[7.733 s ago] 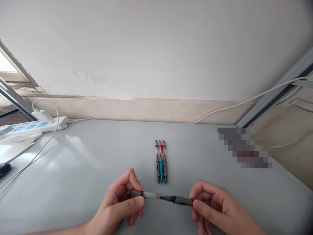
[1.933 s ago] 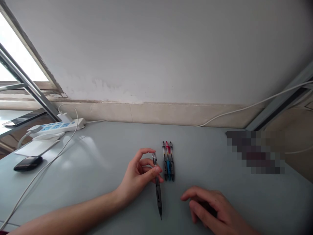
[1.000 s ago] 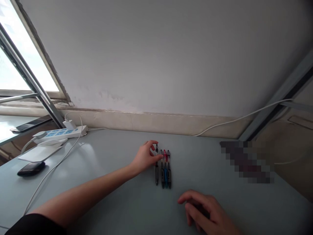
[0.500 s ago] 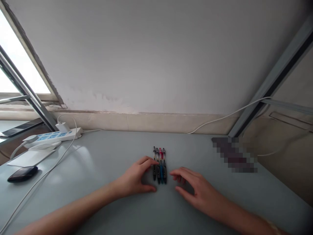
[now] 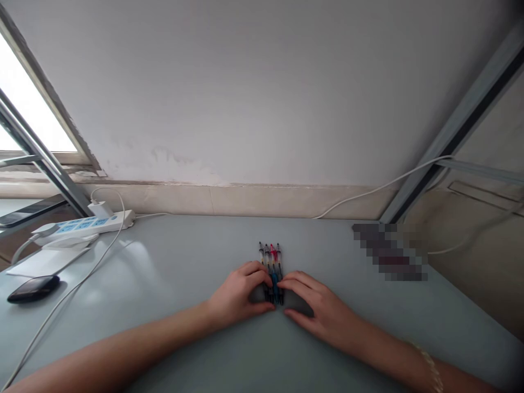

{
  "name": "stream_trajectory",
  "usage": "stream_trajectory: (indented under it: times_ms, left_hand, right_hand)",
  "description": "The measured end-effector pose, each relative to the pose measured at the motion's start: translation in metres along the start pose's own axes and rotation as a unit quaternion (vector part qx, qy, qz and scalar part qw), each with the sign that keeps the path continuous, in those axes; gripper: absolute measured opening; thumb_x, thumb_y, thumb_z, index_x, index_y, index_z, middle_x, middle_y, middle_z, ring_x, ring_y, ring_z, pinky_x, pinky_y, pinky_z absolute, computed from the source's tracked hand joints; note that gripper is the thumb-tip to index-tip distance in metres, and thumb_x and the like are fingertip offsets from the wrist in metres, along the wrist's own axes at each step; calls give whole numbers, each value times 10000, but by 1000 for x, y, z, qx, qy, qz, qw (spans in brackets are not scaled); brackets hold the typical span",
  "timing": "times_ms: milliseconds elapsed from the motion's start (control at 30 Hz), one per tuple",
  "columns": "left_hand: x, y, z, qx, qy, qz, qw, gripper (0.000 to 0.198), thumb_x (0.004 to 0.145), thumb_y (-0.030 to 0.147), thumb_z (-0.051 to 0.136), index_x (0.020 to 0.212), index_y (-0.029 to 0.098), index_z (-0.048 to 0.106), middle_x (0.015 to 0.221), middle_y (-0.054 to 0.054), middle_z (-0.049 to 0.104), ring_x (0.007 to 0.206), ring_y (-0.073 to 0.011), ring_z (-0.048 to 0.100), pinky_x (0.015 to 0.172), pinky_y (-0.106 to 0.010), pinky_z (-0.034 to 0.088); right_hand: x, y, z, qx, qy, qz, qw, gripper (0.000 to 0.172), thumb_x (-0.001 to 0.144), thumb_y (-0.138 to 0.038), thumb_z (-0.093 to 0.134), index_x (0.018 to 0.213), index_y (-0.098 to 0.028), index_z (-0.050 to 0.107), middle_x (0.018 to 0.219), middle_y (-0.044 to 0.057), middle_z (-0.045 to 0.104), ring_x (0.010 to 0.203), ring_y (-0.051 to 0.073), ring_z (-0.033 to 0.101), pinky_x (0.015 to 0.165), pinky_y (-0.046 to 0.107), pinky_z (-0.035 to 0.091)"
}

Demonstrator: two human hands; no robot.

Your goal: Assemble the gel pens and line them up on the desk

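Pens [image 5: 274, 280] between opposing fingers [image 5: 297, 284]

Blown-out window [image 5: 30, 101] at left, pale glare on desk [image 5: 172, 256], dark right-hand corners.

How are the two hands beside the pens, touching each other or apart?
Apart. The head view shows the blue-gripped pen in the gap between the left hand and right hand, plus, nearer the camera, bare grey table.

Left hand [image 5: 238, 292] and right hand [image 5: 321, 304] face each other, both loosely curved.
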State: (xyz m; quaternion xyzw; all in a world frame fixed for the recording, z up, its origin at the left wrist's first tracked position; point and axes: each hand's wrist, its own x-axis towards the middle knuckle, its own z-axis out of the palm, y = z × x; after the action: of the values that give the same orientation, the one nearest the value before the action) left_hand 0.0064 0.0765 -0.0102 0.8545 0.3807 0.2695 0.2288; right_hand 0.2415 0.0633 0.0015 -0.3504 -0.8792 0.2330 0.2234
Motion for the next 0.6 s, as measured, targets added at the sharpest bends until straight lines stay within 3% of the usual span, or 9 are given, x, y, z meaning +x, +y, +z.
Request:
stream_trajectory:
  times_ms: [200, 400, 600]
  left_hand:
    - [11, 13, 12, 9, -14, 19, 1000, 176, 765, 200, 776, 887, 226, 651, 1030, -62, 673, 968, -244, 636, 857, -342, 532]
    - [15, 18, 14, 27, -30, 30, 999, 218, 824, 199, 692, 1025, 223, 613, 1053, -81, 659, 995, -266, 611, 866, -370, 524]
    - [5, 20, 10, 27, -32, -12, 999, 288, 825, 183, 692, 1086, 232, 580, 1136, -80, 615, 1003, -249, 632, 886, -357, 528]
  right_hand:
    - [-10, 5, -6, -18, 16, 17, 1000, 330, 881, -128, 648, 1202, -205, 626, 1213, 98, 633, 1135, 254, 613, 999, 384, 516]
    - [-8, 16, -9, -45, 23, 21, 998, 350, 872, -147, 675, 1215, -173, 610, 1252, 121, 614, 1172, 257, 583, 1031, 386, 492]
    - [-9, 18, -10, -73, 15, 10, 997, 436, 843, -210, 717, 1262, -202, 596, 1321, 137, 587, 1213, 312, 543, 1047, 480, 464]
